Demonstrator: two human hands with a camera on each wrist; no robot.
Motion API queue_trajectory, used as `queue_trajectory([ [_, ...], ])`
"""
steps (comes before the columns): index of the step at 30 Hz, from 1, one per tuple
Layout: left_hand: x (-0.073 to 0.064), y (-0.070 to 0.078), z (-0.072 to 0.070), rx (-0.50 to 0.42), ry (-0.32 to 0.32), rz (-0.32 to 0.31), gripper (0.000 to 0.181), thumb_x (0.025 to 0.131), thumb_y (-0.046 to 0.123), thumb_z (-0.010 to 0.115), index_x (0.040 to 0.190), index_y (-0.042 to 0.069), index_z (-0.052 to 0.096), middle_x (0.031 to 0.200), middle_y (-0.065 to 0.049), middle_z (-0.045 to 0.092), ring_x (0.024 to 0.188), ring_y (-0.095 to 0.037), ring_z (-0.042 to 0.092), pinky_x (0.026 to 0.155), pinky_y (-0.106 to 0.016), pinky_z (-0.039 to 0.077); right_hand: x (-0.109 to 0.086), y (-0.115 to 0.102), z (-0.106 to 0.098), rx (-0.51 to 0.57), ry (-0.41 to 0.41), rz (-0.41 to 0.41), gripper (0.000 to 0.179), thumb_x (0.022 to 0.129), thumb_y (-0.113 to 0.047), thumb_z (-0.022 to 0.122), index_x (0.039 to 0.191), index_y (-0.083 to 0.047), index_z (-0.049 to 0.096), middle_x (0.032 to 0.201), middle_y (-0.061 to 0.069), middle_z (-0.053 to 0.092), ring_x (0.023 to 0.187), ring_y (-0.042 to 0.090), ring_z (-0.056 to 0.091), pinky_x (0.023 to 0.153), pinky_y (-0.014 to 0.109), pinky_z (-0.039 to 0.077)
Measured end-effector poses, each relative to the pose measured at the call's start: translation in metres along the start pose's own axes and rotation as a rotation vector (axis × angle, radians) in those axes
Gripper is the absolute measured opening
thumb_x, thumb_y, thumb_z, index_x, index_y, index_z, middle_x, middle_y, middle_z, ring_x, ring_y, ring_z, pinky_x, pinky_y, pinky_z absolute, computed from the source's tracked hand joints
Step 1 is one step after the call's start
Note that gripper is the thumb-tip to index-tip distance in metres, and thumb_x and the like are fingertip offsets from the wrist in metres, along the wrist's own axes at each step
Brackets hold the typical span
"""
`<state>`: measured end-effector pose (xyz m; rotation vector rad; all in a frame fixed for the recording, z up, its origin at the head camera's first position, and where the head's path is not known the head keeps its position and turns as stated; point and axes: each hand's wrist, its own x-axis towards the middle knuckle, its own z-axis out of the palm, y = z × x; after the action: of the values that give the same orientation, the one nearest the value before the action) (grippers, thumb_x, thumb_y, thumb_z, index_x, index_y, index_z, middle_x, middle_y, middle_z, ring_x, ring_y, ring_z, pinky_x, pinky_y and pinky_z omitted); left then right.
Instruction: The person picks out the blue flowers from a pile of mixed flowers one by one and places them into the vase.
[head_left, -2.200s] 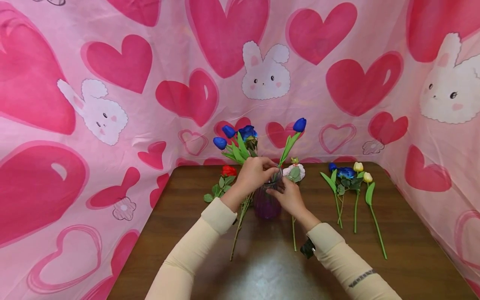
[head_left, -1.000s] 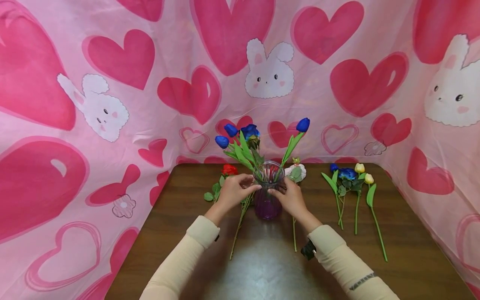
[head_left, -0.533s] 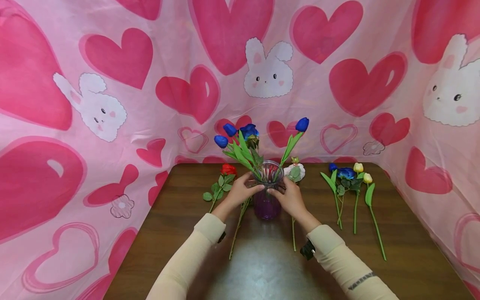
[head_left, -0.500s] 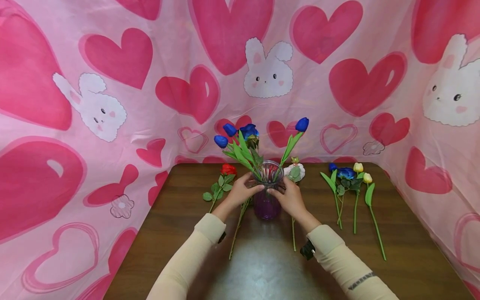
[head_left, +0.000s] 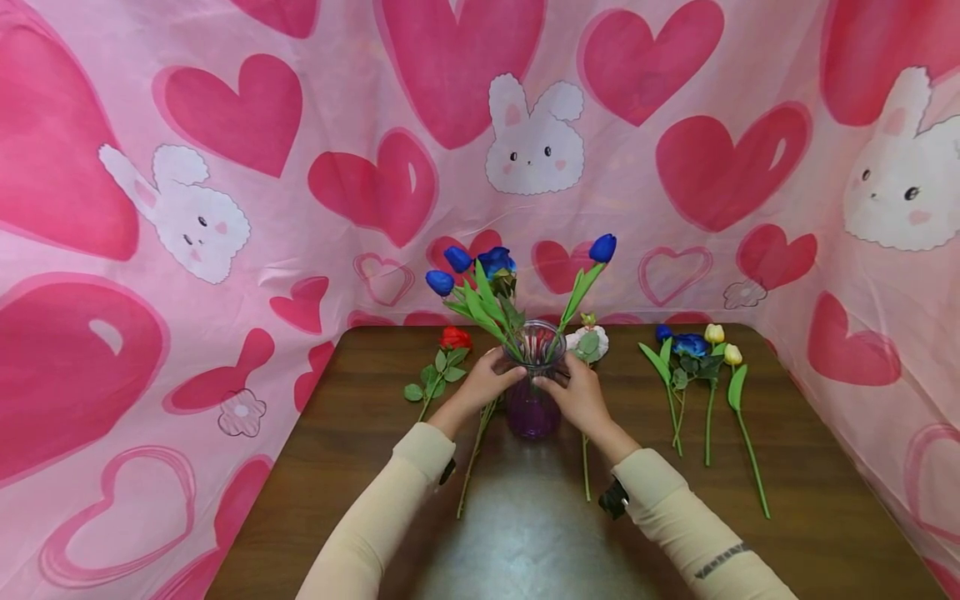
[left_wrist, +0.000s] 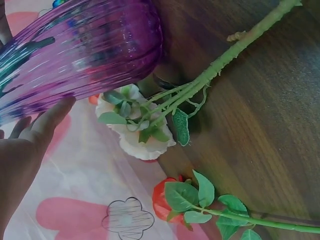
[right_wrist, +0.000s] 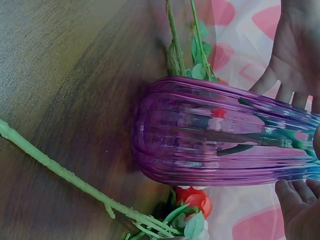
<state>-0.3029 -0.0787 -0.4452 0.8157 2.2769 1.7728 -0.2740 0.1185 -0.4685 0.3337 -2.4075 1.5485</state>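
Note:
A ribbed glass vase [head_left: 534,408], purple at its base and bluish toward the neck, stands upright on the table. Blue tulips [head_left: 602,248] and a blue rose [head_left: 497,263] rise from its mouth, two tulips leaning left and one right. My left hand [head_left: 483,382] grips the vase's left side below the rim, thumb in front. From the right, my right hand [head_left: 583,396] grips it at the same height, thumb also in front. In the right wrist view, fingers of both hands lie against the glass [right_wrist: 225,132]. Part of the neck is hidden by the hands.
A red rose [head_left: 454,337] and a white flower [left_wrist: 142,130] lie left of the vase. Another pale flower [head_left: 588,343] lies right of it. Farther right are a blue rose [head_left: 690,345], a blue tulip and two pale-yellow tulips [head_left: 732,355]. Heart-printed cloth [head_left: 386,187] surrounds the table [head_left: 525,533].
My left hand has come down from the stems at the vase's mouth to its left side and now grips it. The right hand has stayed at the vase, and the flowers keep their places.

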Motion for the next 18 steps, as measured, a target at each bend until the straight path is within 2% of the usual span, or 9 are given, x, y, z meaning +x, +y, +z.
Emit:
queue_trajectory([
  [6, 0.007, -0.022, 0.001, 0.002, 0.036, -0.046, 0.058, 0.094, 0.032, 0.066, 0.140, 0.002, 0.049, 0.135, -0.019, 0.046, 0.121, -0.033, 0.053, 0.095, -0.040, 0.048, 0.000, 0.000, 0.001, -0.004, -0.007, 0.008, 0.050, 0.086, -0.011, 0.075, 0.129, 0.001, 0.054, 0.124, 0.021, 0.060, 0.114, 0.034, 0.059, 0.090, 0.037, 0.052],
  [14, 0.007, -0.024, 0.002, -0.002, 0.032, -0.042, 0.069, 0.091, 0.047, 0.065, 0.144, 0.008, 0.047, 0.134, -0.018, 0.043, 0.123, -0.033, 0.052, 0.096, -0.041, 0.047, 0.001, -0.002, -0.001, -0.003, -0.013, 0.006, 0.048, 0.086, -0.010, 0.076, 0.127, 0.003, 0.055, 0.123, 0.022, 0.060, 0.113, 0.034, 0.060, 0.089, 0.037, 0.052],
  [18, 0.007, -0.023, 0.002, 0.024, 0.018, -0.057, 0.065, 0.094, 0.042, 0.062, 0.147, 0.009, 0.043, 0.137, -0.020, 0.038, 0.126, -0.033, 0.049, 0.098, -0.040, 0.046, 0.002, -0.002, -0.002, -0.001, -0.021, 0.015, 0.049, 0.085, -0.011, 0.076, 0.127, 0.002, 0.054, 0.123, 0.022, 0.060, 0.114, 0.034, 0.059, 0.089, 0.037, 0.052],
])
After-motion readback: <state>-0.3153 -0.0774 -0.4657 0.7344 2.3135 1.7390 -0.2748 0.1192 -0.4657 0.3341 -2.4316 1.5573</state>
